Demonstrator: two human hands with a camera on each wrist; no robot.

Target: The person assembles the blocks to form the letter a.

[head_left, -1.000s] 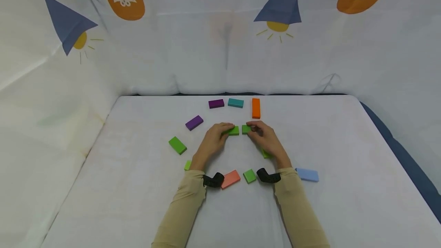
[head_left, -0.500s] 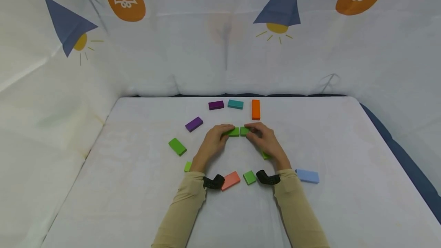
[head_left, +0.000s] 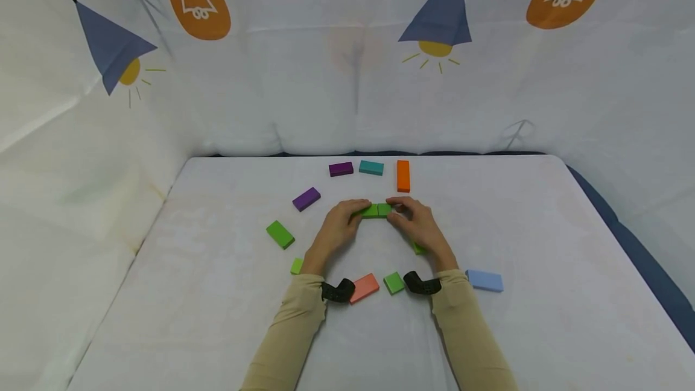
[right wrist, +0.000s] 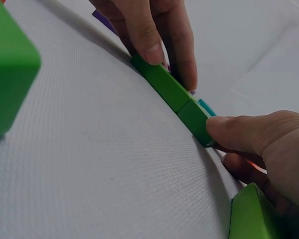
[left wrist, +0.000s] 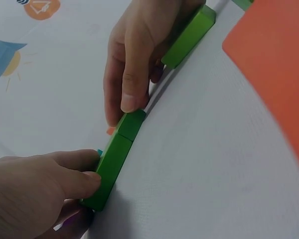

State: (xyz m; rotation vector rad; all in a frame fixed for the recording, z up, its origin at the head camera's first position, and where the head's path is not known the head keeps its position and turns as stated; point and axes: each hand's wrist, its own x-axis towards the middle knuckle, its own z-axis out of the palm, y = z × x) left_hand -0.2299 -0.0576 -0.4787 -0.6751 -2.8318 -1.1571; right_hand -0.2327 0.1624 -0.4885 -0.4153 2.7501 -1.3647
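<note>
Two green blocks lie end to end on the white table point(head_left: 374, 343), their ends meeting. My left hand point(head_left: 338, 231) pinches the longer green block point(left wrist: 109, 169) between thumb and fingers at its outer end. From the other side my right hand point(head_left: 420, 228) holds the shorter green block point(right wrist: 195, 121), thumb on the near face and fingers behind. A light green block point(right wrist: 249, 214) lies close under the right hand, mostly covered by it in the head view. Both wrists carry black cameras.
Behind the hands lie two purple blocks point(head_left: 341, 169) point(head_left: 306, 199), a teal block point(head_left: 371, 168) and an orange block point(head_left: 403, 176). Nearer are a salmon block point(head_left: 365, 288) and a green block point(head_left: 393, 283). Others sit left, with a light blue block point(head_left: 485, 280) right.
The right hand has slid the shorter green block leftward, closing the gap to the longer one. The left hand has stayed at the longer block. The head view has tilted slightly upward.
</note>
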